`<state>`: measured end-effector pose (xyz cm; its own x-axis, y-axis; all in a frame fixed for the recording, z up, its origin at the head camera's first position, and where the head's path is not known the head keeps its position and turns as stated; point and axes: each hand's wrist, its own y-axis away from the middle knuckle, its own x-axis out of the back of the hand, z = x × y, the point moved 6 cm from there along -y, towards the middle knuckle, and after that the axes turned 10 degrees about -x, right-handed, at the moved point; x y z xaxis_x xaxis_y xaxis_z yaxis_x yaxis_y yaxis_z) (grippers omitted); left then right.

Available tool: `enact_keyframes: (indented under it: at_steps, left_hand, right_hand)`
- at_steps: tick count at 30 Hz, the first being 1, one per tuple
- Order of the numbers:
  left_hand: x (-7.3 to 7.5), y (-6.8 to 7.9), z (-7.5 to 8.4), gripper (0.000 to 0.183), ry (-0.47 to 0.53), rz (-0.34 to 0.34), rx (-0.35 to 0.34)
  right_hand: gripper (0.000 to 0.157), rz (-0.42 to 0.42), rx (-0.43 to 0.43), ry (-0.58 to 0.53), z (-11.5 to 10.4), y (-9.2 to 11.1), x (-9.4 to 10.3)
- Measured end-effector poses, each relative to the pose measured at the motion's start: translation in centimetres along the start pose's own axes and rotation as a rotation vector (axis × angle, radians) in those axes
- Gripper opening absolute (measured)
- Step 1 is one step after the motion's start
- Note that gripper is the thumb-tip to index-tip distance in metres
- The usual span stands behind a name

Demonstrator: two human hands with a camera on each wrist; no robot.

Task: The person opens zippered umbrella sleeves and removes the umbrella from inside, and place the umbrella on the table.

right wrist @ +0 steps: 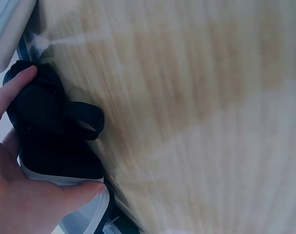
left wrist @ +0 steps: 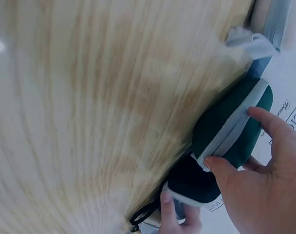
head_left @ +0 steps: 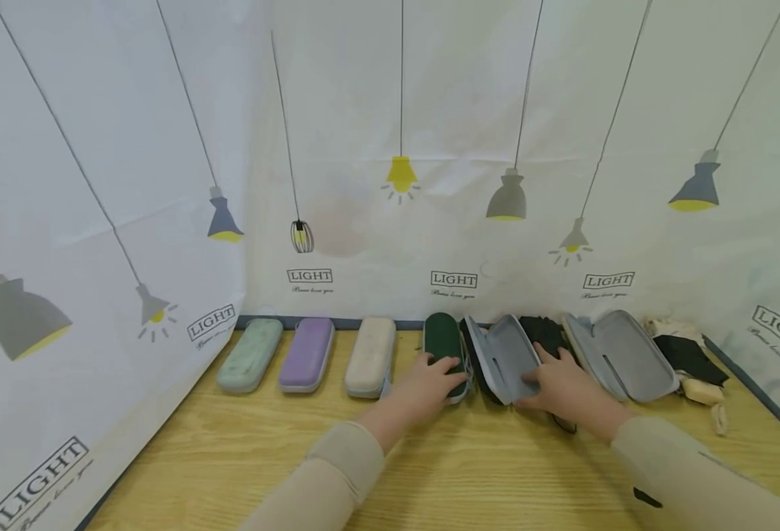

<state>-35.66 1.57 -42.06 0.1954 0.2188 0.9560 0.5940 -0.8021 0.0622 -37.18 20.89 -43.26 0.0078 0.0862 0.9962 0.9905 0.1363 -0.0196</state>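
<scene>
My left hand (head_left: 423, 389) grips a dark green zip case (head_left: 441, 339) that lies closed against the back wall. In the left wrist view its thumb and a finger lie along the grey zip edge of the green case (left wrist: 221, 129). Just to the right, my right hand (head_left: 565, 387) holds an open black case (head_left: 511, 354) with a grey inside, its thumb on the rim. One finger of that hand rests on a black folded umbrella-like bundle (right wrist: 38, 105) with a strap loop, beside the open case.
Closed mint (head_left: 251, 355), purple (head_left: 307, 354) and cream (head_left: 370, 355) cases stand in a row on the left. Right of the hands lie an open grey-lined case (head_left: 635, 358) and a black and beige bundle (head_left: 688, 358). A lamp-printed sheet (head_left: 363, 110) hangs behind the wooden table (head_left: 483, 472).
</scene>
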Motion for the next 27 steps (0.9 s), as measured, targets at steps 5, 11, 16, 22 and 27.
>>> enact_keyframes:
  at_steps: [5,11,16,22,27]
  left_hand:
    - [0.1,-0.6,0.7,0.044,-0.068,0.008,-0.035]
    - [-0.1,-1.2,1.3,0.043,-0.064,-0.029,-0.052]
    - [-0.4,-1.0,1.4,0.047,-0.026,-0.036,-0.048]
    - [-0.3,0.0,1.1,0.05,0.028,-0.052,-0.027]
    - [-0.4,0.9,1.0,0.061,0.04,-0.093,-0.027]
  right_hand:
    - [0.069,-0.03,-0.04,0.032,0.0,-0.4,0.0]
    - [0.069,-0.079,-0.077,0.046,0.0,-0.2,-0.3]
    - [0.066,-0.023,-0.063,0.068,-0.2,0.5,-0.4]
    - [0.059,0.128,0.017,0.101,-0.6,1.4,0.8]
    - [0.047,0.286,0.118,0.072,-2.0,2.9,2.5]
